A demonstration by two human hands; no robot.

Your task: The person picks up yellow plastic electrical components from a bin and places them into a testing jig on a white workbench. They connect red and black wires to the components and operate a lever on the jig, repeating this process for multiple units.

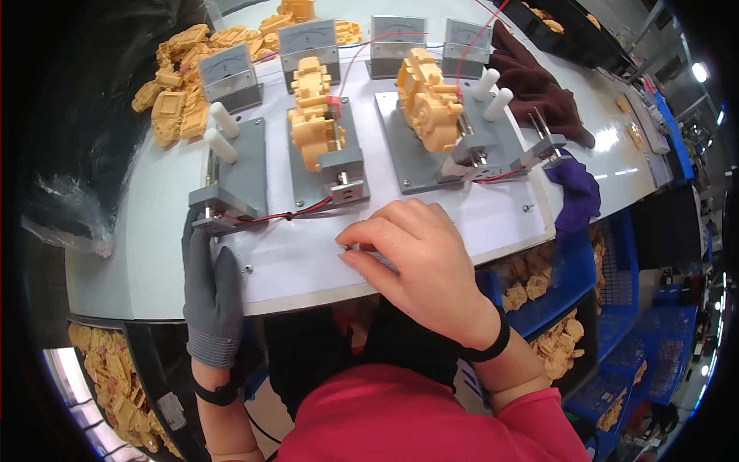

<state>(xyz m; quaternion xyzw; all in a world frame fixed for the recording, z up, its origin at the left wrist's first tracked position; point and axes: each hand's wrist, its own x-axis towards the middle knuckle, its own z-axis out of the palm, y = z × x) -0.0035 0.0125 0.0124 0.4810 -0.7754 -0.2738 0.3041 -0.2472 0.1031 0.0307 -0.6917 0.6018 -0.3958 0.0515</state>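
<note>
My left hand (212,296), in a grey glove, is stretched out with its fingertips against the end block (222,204) of the left grey test fixture (245,158); its thumb stands apart. Bare, my right hand (416,258) hovers over the white sheet, thumb and forefinger pinched on a tiny thing too small to name. Ahead of it, one yellow plastic housing (310,115) sits on the middle fixture (308,189). Another yellow housing (427,104) rests on the right fixture (400,165). Red and black wires (296,213) link the fixtures.
Several analog meters (308,48) stand behind the fixtures. Yellow housings (181,96) are heaped at the far left. A dark red cloth (531,85) and a purple cloth (576,192) lie at the right. Below the table are blue crates (573,281) and a bin of yellow parts (115,377).
</note>
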